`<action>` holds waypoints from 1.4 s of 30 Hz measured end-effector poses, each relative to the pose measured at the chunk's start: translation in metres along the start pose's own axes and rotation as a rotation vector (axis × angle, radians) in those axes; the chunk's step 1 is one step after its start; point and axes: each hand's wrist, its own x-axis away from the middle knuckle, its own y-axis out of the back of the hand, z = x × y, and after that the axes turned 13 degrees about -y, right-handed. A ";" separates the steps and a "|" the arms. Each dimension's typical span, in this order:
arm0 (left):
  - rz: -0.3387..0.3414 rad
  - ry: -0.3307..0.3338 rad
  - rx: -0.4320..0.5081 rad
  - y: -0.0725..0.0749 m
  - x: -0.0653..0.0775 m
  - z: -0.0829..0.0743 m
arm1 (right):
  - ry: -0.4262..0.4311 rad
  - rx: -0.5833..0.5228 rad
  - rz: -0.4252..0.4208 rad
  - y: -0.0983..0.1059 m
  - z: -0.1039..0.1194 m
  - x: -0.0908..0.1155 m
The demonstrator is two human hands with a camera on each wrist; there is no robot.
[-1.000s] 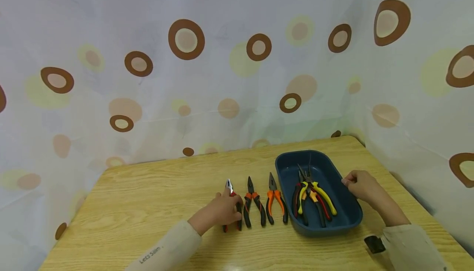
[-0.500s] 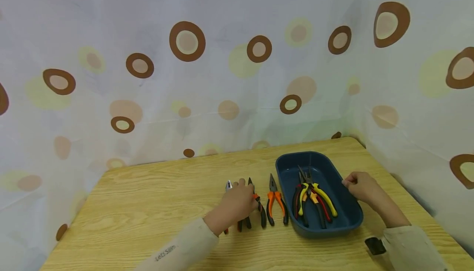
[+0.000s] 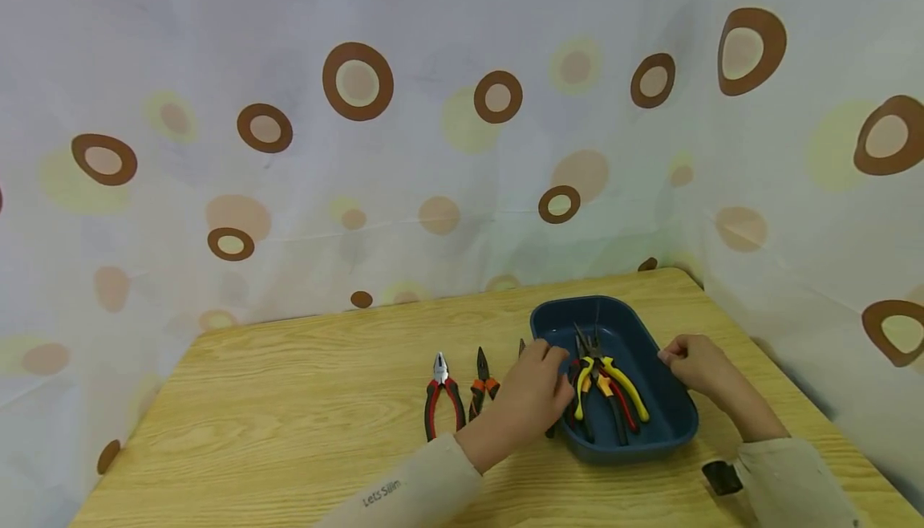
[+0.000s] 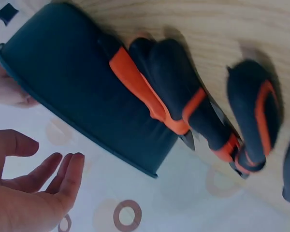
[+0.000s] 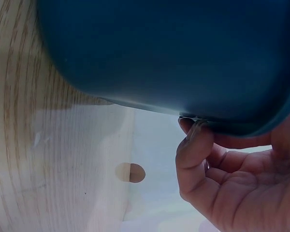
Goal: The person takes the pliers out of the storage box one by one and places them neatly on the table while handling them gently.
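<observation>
My left hand (image 3: 527, 396) hovers at the left rim of a dark blue plastic bin (image 3: 667, 424). The left wrist view shows that hand (image 4: 41, 193) with nothing in it, its fingers loosely bent and apart. My right hand (image 3: 711, 367) pinches the bin's right rim, seen from close by in the right wrist view (image 5: 237, 179). Several pliers (image 3: 630, 391) with yellow, red and black handles lie inside the bin. On the table, red-and-black combination pliers (image 3: 440, 369) and orange-and-black needle-nose pliers (image 3: 482, 365) lie in a row. Another orange-handled pair (image 4: 140, 87) is mostly hidden behind my left hand in the head view.
The light wooden table (image 3: 303, 400) carries everything. A white curtain (image 3: 404, 159) with brown and beige circles hangs behind it and along the right side. The bin stands near the table's right edge.
My left hand has moved right, from over the red-handled pliers, past the middle pair, to the bin's left rim. The pliers remain in their row. My right hand stays on the rim.
</observation>
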 end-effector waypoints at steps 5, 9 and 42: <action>-0.001 -0.021 -0.005 -0.015 -0.013 -0.007 | -0.002 0.007 -0.004 0.001 0.001 0.000; 0.009 -0.011 0.002 -0.027 -0.023 -0.013 | -0.004 0.006 -0.007 0.001 0.001 0.001; 0.422 -0.021 -0.394 -0.066 -0.050 -0.029 | 0.016 0.011 -0.009 0.001 0.000 -0.001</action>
